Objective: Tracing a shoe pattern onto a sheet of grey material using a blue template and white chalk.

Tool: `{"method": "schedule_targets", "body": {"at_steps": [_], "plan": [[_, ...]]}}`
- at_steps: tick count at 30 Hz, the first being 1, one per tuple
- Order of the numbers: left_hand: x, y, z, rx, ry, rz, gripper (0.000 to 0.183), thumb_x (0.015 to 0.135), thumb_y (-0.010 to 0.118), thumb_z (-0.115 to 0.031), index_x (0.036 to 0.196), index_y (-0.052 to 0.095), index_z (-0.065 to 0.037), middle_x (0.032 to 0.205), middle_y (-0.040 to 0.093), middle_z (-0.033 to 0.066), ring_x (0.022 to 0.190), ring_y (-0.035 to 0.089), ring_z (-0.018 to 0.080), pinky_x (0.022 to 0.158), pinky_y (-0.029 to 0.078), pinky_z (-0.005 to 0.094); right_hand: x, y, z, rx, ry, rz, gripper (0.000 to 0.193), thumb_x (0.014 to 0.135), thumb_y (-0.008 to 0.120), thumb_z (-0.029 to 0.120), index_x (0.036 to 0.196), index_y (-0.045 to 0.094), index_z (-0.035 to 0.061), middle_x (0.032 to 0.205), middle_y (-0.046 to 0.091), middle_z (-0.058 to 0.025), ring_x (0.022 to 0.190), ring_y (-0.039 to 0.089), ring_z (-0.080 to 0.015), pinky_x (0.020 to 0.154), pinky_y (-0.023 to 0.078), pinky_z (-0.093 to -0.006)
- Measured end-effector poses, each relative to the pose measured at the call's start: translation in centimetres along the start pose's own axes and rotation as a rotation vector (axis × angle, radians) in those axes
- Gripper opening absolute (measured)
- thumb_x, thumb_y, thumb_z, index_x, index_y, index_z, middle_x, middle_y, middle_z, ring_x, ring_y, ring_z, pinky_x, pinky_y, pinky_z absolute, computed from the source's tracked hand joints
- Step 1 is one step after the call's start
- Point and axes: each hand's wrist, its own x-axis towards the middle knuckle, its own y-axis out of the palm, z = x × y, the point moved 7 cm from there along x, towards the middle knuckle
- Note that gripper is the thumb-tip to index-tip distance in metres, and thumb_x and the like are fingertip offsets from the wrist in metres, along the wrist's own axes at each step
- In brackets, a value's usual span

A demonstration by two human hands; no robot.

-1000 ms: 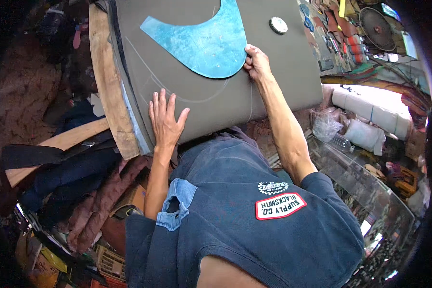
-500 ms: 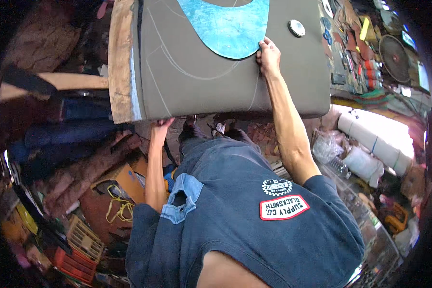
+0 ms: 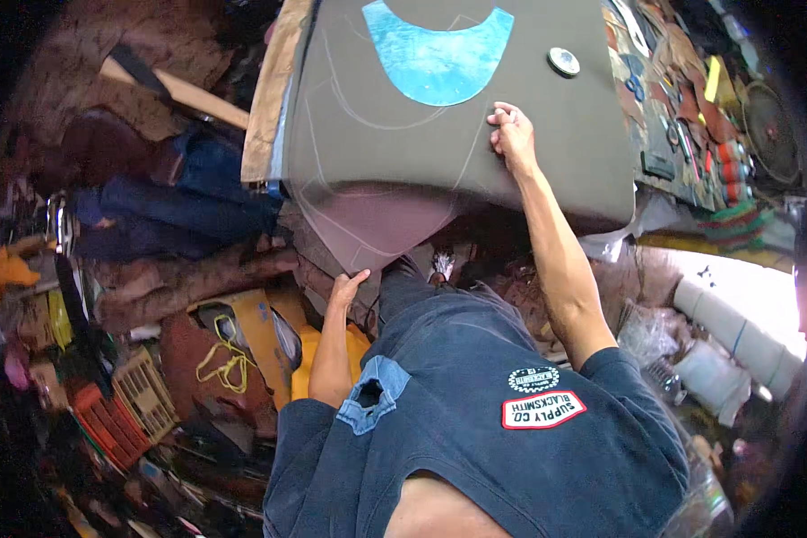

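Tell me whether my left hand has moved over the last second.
Yes: toward you. Your left hand lay on the gray-brown sheet; now it holds the sheet's hanging corner, nearer you than the end of the table's wooden edge.

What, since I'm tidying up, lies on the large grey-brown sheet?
On the sheet: a curved blue piece, a small round object and pale lines. Anything under the blue piece is hidden.
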Motion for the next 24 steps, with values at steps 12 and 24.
{"method": "schedule_targets", "body": {"at_steps": [12,24], "plan": [[-3.5,0.0,7.6,-0.036,0.043,-0.196,0.045,0.086,0.069,-0.025,0.116,0.062,0.007,0.112,0.068,0.0184,0.101,0.065,0.0297,0.093,0.047,0.0386,1.8,-0.7,-1.0,0.159,0.056,0.082,0.031,0.099,0.052,0.018,0.123,0.051,-0.0019,0.091,0.064,-0.0117,0.051,0.054,-0.0107,0.041,0.044,-0.0238],[-9.2,-4.1,3.1,0.098,0.306,-0.382,0.037,0.086,0.068,-0.02,0.109,0.062,0.008,0.102,0.069,0.0225,0.096,0.066,0.0292,0.086,0.049,0.0376,-21.1,-0.1,-5.1,-0.531,-0.497,0.459,0.034,0.099,0.045,0.033,0.104,0.069,0.0089,0.07,0.055,-0.0043,0.057,0.05,-0.0174,0.055,0.044,-0.0325]]}}
